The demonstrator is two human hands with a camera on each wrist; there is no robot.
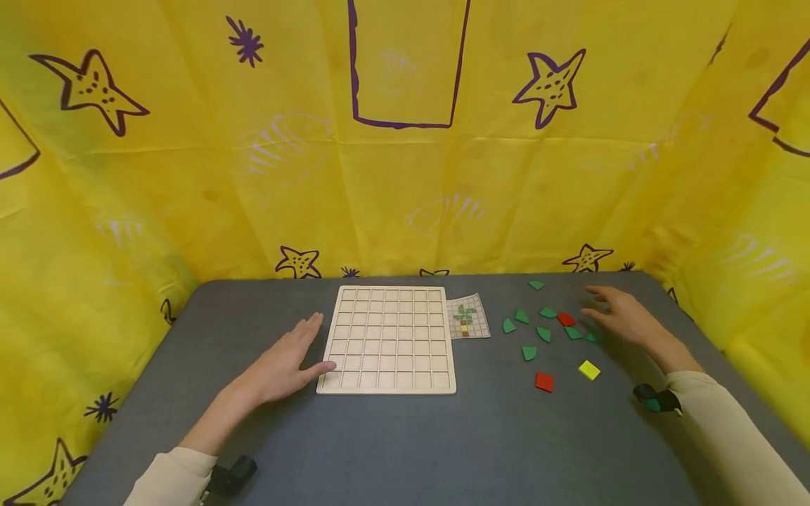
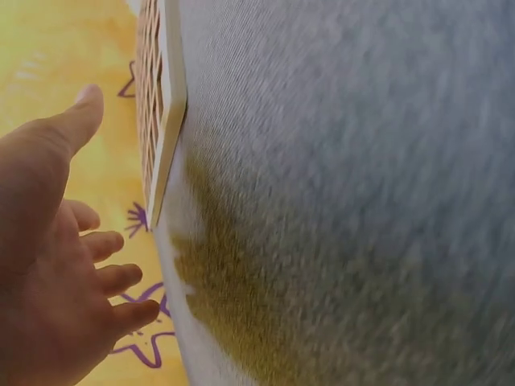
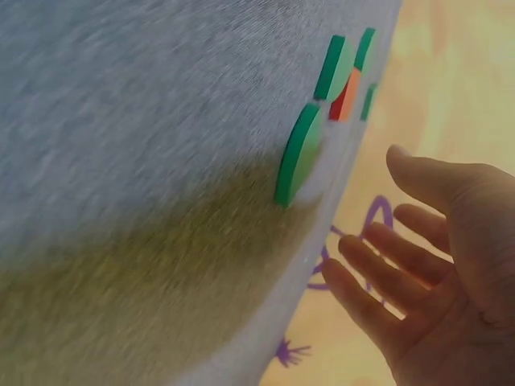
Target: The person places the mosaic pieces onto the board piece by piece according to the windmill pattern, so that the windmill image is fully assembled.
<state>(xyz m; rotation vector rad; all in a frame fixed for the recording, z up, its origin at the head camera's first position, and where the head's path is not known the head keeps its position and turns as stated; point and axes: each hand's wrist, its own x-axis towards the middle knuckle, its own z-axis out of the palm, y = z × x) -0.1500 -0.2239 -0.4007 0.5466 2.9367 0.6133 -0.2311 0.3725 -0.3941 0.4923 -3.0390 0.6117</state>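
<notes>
A pale wooden grid board [image 1: 388, 340] lies flat on the table. My left hand [image 1: 278, 365] is at its left side, fingers extended, the thumb overlapping the board's lower left edge in the head view. The left wrist view shows that hand [image 2: 64, 265] with nothing in it. To the right of the scattered pieces, my right hand [image 1: 623, 318] is held above the table with relaxed, spread fingers and an empty palm. Nearest to it are a red square tile [image 1: 566, 320] and a green quarter-round tile [image 1: 573, 333]. Another green tile [image 3: 298, 153] stands out in the right wrist view.
A printed pattern card [image 1: 468, 316] with a coloured grid picture lies against the board's right edge. Several more green tiles [image 1: 529, 353], a second red tile [image 1: 544, 381] and a yellow tile [image 1: 589, 370] are spread over the grey table [image 1: 392, 450]. Yellow cloth [image 1: 405, 176] hangs behind.
</notes>
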